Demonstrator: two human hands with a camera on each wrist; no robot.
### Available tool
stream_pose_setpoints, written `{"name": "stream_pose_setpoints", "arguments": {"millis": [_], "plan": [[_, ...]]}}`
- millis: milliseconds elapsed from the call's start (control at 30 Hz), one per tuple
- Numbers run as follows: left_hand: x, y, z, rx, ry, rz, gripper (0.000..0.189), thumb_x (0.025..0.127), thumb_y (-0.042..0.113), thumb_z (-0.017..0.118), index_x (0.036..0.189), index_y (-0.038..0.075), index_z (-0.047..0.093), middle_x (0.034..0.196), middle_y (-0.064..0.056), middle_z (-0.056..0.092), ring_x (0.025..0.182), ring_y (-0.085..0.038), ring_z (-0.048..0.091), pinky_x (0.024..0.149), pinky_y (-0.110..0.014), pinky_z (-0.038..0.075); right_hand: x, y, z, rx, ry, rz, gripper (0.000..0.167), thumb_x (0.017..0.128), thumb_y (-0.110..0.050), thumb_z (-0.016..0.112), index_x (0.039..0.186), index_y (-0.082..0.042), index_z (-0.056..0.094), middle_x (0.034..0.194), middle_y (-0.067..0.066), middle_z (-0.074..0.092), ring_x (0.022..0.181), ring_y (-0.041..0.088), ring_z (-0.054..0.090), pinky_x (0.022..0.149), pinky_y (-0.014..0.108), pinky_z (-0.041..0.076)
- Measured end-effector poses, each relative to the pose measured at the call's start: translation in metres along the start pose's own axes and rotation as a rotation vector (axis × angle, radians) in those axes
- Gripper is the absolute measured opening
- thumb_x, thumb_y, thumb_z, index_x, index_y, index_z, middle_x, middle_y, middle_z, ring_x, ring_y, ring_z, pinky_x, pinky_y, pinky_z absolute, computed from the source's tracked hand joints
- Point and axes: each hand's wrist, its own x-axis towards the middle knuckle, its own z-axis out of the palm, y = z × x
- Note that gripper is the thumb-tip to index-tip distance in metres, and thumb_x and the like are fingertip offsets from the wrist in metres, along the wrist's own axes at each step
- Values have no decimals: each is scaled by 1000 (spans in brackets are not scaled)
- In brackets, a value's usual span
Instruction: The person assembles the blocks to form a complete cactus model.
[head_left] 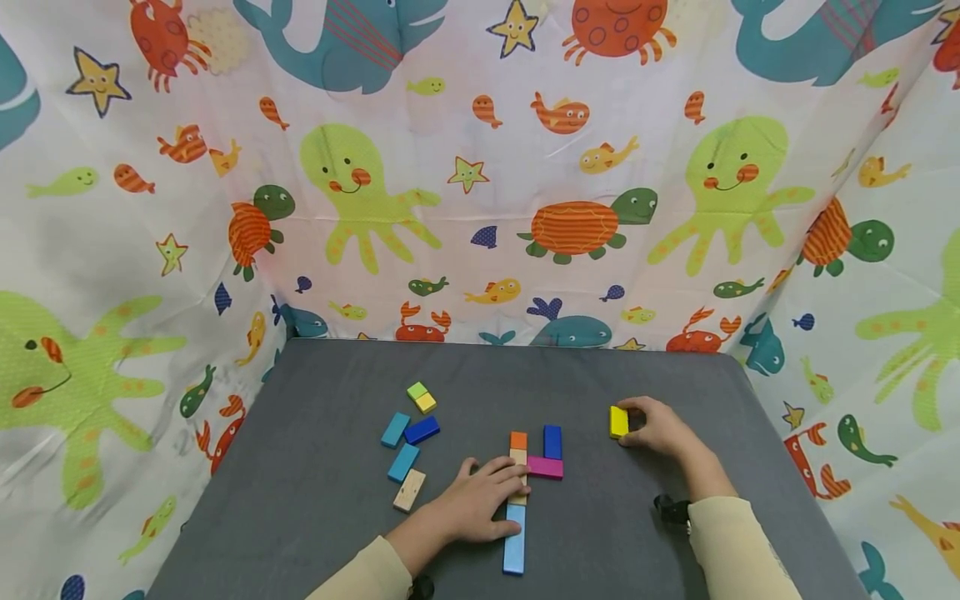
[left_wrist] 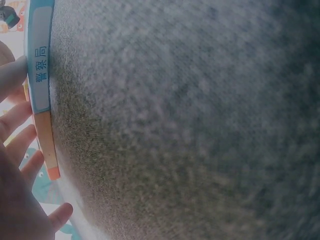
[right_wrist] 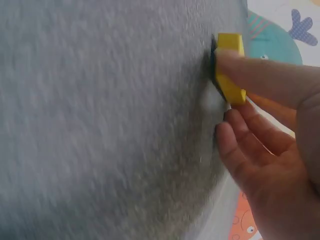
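The work in hand seems to be arranging coloured blocks into a figure, with one piece being picked up or positioned. That piece is the yellow block (head_left: 618, 422), well apart to the right of the row, low over the table (head_left: 337, 417) or resting on it; I cannot tell which. The next move probably calls for bringing it left to the figure while the row stays straight, without nudging its neighbours.

The row runs from near to far: a light blue block (head_left: 514, 542) at the near end, tan wood (head_left: 518, 457) partly hidden in the middle, an orange block (head_left: 518, 440) at the far end. A magenta block (head_left: 546, 467) lies crosswise on the row's right side, and a dark blue block (head_left: 552, 442) stretches away from its far edge.

The right hand (head_left: 660, 427) reaches in from the near right, its grip pinching the yellow block between thumb and fingers; in the right wrist view the other fingers bend loosely beside it. The left hand (head_left: 480, 504) comes from the near left and lies palm down over the row, fingers spread and fairly straight, the thumb on the light blue block. It pinches nothing, and looks to be steadying or aligning the pieces.

Farther left lie loose blocks, among them a green block (head_left: 416, 390) and a wooden block (head_left: 409, 491).
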Motion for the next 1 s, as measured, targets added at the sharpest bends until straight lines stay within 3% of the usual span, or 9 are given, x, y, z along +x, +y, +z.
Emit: {"name": "stream_pose_setpoints", "arguments": {"millis": [133, 333, 1000], "plan": [[0, 0, 1, 4, -4, -1, 57, 96, 60, 57, 148, 40, 47, 165, 18, 25, 153, -15, 18, 111, -71, 22, 2, -8, 9, 29, 49, -42, 64, 81, -27, 86, 134, 1, 62, 126, 21, 62, 108, 35, 60, 92, 51, 54], [-1, 1, -1, 4, -6, -10, 57, 95, 60, 58, 148, 40, 47, 164, 18, 25, 153, -14, 18, 111, -70, 21, 8, -31, 26, 75, 104, -66, 66, 83, -30, 84, 138, -2, 60, 131, 17, 57, 113, 35, 60, 90, 47, 57], [1, 0, -2, -29, -16, -20, 57, 95, 60, 59, 147, 40, 48, 164, 19, 26, 153, -15, 18, 110, -69, 27, 33, -61, 51, 132, 46, -93, 62, 88, -21, 79, 144, -5, 55, 139, 17, 53, 112, 36, 63, 96, 50, 53]]}}
